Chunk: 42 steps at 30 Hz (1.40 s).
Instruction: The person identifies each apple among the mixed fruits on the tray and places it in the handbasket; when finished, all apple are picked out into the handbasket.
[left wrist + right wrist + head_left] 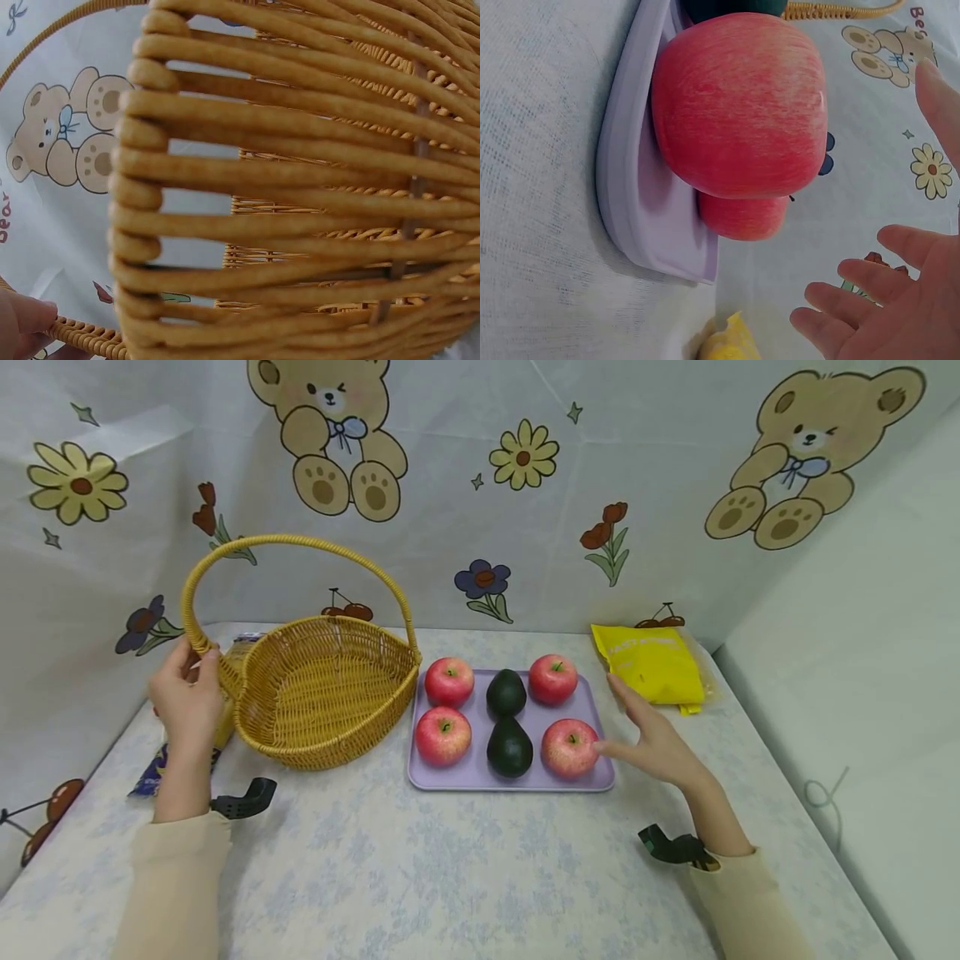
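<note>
My left hand [189, 693] grips the base of the handle on a yellow wicker basket [330, 752], which tilts so its hollow faces me. In the left wrist view the woven side of the basket [300, 180] fills most of the picture, with the thumb on the handle at lower left. My right hand [660, 739] hovers with fingers spread at the right end of a lilac tray [465, 781]. Closest to it is the front right apple [570, 750]. Three other apples [444, 737] and two dark green avocados [510, 750] lie on the tray.
A bright yellow packet [651, 664] lies at the back right. Behind the basket, a blue and yellow bag [153, 772] is partly hidden. A printed cloth [450, 510] with bears and flowers hangs at the back; a pale wall [885, 652] stands at the right.
</note>
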Available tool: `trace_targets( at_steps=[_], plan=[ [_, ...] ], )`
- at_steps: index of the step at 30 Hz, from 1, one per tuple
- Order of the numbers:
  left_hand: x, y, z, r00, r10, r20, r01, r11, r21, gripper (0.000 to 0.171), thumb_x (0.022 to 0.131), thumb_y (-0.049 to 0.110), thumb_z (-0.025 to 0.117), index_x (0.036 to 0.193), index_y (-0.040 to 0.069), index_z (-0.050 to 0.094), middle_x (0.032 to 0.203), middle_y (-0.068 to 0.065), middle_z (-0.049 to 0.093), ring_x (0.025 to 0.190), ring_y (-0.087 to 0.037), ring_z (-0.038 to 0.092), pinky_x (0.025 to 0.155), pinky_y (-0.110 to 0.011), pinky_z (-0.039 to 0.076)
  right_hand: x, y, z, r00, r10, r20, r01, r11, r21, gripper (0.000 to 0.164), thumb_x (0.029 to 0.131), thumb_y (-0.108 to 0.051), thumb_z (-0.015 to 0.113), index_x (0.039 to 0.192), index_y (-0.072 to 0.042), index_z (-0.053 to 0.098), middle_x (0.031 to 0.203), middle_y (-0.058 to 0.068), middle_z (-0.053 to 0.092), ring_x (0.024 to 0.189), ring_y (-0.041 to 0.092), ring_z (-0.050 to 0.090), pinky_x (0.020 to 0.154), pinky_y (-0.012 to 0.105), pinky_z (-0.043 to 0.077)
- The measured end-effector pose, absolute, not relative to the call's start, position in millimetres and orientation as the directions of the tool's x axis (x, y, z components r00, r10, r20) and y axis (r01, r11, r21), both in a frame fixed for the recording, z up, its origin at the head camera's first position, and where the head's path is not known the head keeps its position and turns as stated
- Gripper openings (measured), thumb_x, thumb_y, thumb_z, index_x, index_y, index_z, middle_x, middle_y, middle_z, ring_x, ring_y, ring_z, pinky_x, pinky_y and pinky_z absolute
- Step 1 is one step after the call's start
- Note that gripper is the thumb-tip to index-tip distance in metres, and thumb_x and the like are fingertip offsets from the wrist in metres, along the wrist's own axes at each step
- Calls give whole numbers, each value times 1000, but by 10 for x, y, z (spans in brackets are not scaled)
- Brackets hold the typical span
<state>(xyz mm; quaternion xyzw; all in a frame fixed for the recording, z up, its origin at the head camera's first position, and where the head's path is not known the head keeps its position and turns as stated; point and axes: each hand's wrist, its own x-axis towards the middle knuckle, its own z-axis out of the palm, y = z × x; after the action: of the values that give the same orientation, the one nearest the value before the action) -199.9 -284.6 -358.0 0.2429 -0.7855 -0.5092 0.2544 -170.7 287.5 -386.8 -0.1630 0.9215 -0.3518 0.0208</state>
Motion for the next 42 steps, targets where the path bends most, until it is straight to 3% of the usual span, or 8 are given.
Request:
trace_targets(
  at_steps=[5,11,17,28,34,42],
  plan=[
    [-1992,-2831,-3580,-761,-632,147,-129,369,920,37,101,29,51,137,30,57,126,3,63,95,3,56,85,-13,49,-1712,2860,-3911,-937,-345,60,-292,672,-680,100,82,-30,78,158,-25,14,161,15,25,143,41,30,112,58,30],
    [-1984,-2828,-3578,-764,-631,134,-150,376,914,38,101,33,49,139,33,54,134,2,61,100,0,56,89,-15,50,-1746,2822,-4009,-912,-407,41,-306,612,-729,95,81,-23,79,156,-15,22,158,21,29,142,39,33,110,52,32],
    [-1974,-2811,-3571,-761,-635,131,-160,379,912,39,101,35,48,140,35,52,137,2,60,103,0,57,89,-16,49,-1756,2788,-4080,-899,-438,-8,-278,585,-762,92,80,-25,81,154,-8,28,155,22,33,139,42,38,108,56,35],
    [-1982,-2802,-3577,-749,-646,146,-153,383,911,38,102,32,48,140,31,54,137,1,60,103,-1,56,90,-17,48,-1747,2701,-4170,-903,-424,-74,-228,617,-753,93,76,-34,82,152,-15,32,153,16,37,133,38,42,105,58,41],
    [-1974,-2792,-3582,-748,-643,164,-140,394,909,38,102,33,48,139,31,54,137,0,60,101,-1,57,90,-18,49,-1736,2664,-4215,-909,-414,-52,-237,615,-752,87,76,-31,82,149,-18,37,149,15,42,132,36,41,107,61,37],
    [-1969,-2780,-3585,-744,-644,176,-133,402,906,38,102,33,48,139,31,54,136,-1,61,103,-2,58,93,-20,49,-1741,2661,-4241,-914,-405,-26,-252,617,-746,83,77,-30,82,147,-17,39,146,15,45,129,34,45,106,59,40]
  ],
)
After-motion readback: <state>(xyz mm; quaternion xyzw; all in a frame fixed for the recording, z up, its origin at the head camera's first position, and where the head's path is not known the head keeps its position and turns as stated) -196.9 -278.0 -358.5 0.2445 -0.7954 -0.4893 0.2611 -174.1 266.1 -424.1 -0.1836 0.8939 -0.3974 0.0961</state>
